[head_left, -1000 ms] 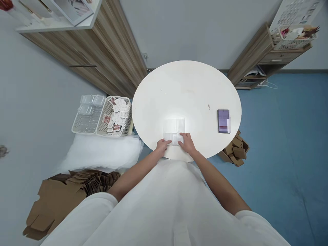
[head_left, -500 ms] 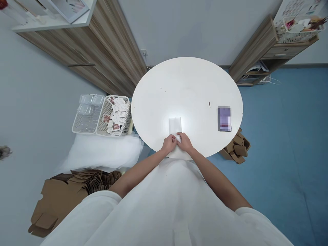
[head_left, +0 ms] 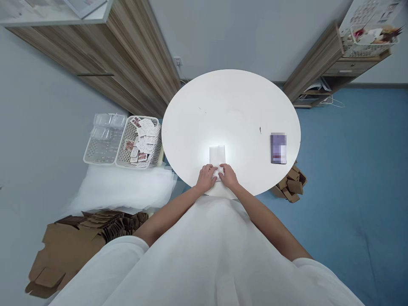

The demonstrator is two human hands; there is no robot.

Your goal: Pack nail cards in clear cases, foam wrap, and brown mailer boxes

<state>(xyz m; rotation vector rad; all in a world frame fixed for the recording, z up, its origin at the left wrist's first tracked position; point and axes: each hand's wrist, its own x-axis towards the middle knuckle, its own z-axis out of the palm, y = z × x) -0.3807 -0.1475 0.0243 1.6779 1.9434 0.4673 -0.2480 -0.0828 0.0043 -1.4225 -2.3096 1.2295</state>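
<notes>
A whitish, partly see-through wrapping sheet (head_left: 217,155), folded into a narrow strip, lies near the front edge of the white oval table (head_left: 232,106). My left hand (head_left: 206,177) grips the left side of its near end, fingers curled and thumb low. On the opposite side my right hand (head_left: 228,176) has its fingers bent over the same end. Between the hands the sheet looks bunched or rolled; whether anything is inside it I cannot tell. To the right on the table rests a purple box-like item (head_left: 278,148), its face blurred out.
Left of the table stand a basket of printed cards (head_left: 156,146) and a basket of clear plastic boxes (head_left: 87,155). White sheets (head_left: 124,187) and flat cardboard boxes (head_left: 66,250) are stacked nearer me. More cardboard (head_left: 292,187) sits below the table's right edge.
My left hand has shifted slightly left and spread its fingers along the sheet's side. The two hands are a bit farther apart, showing more of the bunched end. The view has turned slightly.
</notes>
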